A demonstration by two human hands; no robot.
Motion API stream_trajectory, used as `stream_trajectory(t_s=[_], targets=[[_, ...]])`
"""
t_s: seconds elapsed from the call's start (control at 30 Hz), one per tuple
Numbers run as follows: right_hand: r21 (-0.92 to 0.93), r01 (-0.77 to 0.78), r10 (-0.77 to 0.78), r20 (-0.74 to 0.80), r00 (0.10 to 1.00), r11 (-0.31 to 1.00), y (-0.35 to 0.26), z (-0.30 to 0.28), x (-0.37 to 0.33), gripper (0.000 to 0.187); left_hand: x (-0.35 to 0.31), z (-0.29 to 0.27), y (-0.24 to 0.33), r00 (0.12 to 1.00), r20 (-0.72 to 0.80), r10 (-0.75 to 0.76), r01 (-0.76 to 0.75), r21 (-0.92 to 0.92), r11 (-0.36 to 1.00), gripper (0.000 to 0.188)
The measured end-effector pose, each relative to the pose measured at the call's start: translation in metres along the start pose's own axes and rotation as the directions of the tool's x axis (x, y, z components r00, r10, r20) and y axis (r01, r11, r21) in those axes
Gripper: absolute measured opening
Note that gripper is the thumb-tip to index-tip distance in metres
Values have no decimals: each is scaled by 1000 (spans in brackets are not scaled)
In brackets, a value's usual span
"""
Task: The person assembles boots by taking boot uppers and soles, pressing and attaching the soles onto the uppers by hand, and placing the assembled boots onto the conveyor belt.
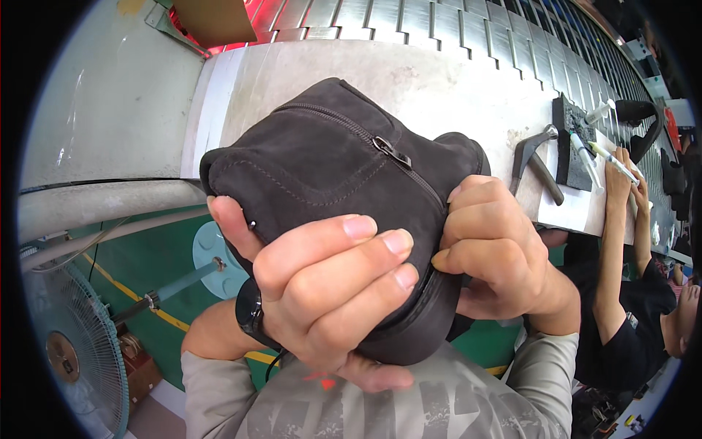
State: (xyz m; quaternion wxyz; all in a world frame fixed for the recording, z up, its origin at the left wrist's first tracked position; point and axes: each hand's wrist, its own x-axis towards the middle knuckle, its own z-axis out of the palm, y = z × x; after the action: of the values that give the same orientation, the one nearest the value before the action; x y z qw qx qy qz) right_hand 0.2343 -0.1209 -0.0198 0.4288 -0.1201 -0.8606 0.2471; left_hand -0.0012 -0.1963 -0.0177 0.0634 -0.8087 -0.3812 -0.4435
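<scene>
A dark brown suede-like boot upper (pixel 307 157) with a curved stitched seam is held up over the front edge of the table. Across it runs a zipper, its metal slider (pixel 391 151) near the middle. My left hand (pixel 329 293), with a dark watch at the wrist, is closed round the near left side, its fingers lying over the material. On the right side my right hand (pixel 493 241) grips the edge by the lower end of the zipper with curled fingers. What lies under the fingers is hidden.
The pale table (pixel 453 88) has a hammer (pixel 530 157), a dark block (pixel 574 143) and white tubes at its right. Metal conveyor slats (pixel 409 25) run behind. Left are a fan (pixel 80 351) and a blue stool (pixel 216 256). A co-worker's hands (pixel 625 175) are at right.
</scene>
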Motion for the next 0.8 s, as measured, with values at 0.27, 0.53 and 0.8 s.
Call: stream_trajectory(t_s=[0.27, 0.53, 0.8], targets=[[19, -28, 27, 17, 999, 999, -1, 1, -7, 35, -6, 15, 8, 986, -163, -39, 43, 21, 999, 60], [26, -16, 16, -19, 1000, 1000, 0, 8, -12, 33, -5, 16, 14, 974, -205, -98, 100, -2, 995, 51], [27, -27, 27, -3, 1000, 999, -3, 12, -16, 33, -15, 7, 21, 982, -144, -119, 118, -19, 993, 36]])
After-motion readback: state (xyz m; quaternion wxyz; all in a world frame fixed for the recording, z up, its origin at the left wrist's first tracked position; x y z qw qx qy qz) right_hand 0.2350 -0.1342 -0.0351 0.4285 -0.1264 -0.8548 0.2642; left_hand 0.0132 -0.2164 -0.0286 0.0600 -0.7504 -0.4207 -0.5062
